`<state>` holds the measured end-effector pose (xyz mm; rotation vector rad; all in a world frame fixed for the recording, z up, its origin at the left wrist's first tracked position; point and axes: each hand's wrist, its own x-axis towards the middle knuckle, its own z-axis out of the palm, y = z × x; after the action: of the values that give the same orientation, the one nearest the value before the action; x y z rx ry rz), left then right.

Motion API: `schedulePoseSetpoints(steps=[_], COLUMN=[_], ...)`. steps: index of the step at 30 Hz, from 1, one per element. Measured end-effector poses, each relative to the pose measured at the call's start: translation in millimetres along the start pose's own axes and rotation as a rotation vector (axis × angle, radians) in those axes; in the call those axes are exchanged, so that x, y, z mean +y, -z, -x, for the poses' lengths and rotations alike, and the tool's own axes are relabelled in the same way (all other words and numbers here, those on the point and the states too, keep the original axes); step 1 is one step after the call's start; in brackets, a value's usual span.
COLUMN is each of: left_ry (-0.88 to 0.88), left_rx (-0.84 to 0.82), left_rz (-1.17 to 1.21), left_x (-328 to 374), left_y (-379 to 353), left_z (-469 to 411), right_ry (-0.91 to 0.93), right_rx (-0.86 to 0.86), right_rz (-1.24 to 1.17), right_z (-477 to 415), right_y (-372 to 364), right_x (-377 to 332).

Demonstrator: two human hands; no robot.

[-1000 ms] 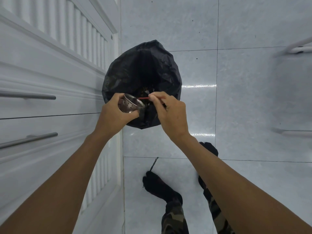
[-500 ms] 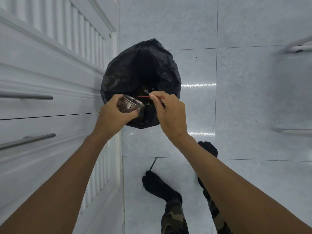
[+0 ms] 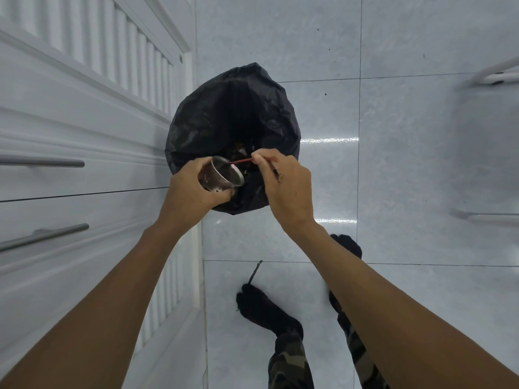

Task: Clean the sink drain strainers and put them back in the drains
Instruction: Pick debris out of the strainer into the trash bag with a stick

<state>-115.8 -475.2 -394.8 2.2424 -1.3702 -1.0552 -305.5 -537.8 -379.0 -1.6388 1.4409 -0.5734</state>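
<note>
My left hand [image 3: 193, 189] grips a perforated steel sink strainer [image 3: 222, 178], tilted with its mouth toward the right, over a bin lined with a black bag [image 3: 233, 116]. My right hand [image 3: 286, 186] pinches a thin red stick [image 3: 242, 162] whose tip reaches into the strainer's mouth. Dark scraps lie inside the bag just beyond the strainer.
White cabinet doors and drawers with metal bar handles [image 3: 45, 237] run along the left. The floor is pale grey tile [image 3: 421, 164]. A dark stick [image 3: 254, 272] lies on the floor near my feet in black socks [image 3: 261, 307]. White furniture legs [image 3: 497, 77] show at the right edge.
The strainer has tipped slightly, and the red stick's tip has gone further into its mouth. Both hands stay over the bin.
</note>
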Motion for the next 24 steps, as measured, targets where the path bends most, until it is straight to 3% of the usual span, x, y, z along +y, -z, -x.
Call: schedulePoseSetpoints(steps=[6,10,14,19,22,24], left_ry=[0.058,0.076,0.079,0.052,-0.014,-0.071], left_rx=[0.015,0.009,0.013,0.039,0.089,0.114], left_rz=[0.020,0.027,0.034,0.012,-0.008,-0.003], left_x=[-2.4,-4.1,-1.9,0.2,2.4,4.4], left_y=[1.5,3.6,4.7,4.0,3.0,1.1], left_z=[-3.7,-2.3,-1.6,-1.3,1.5,4.8], right_ry=[0.063,0.001,0.073,-0.024,0.048,0.059], right_rx=[-0.088,0.051,-0.150,0.064,-0.164,-0.203], right_rz=[0.048,-0.003,0.060,-0.026,-0.018,0.057], right_z=[6.8,1.7,7.8,1.1,4.3,5.2], right_y=[-1.9,1.5,-5.8,0.4,-2.4,-3.5], right_x=[1.5,1.7,-0.8,2.8,2.5,2.1])
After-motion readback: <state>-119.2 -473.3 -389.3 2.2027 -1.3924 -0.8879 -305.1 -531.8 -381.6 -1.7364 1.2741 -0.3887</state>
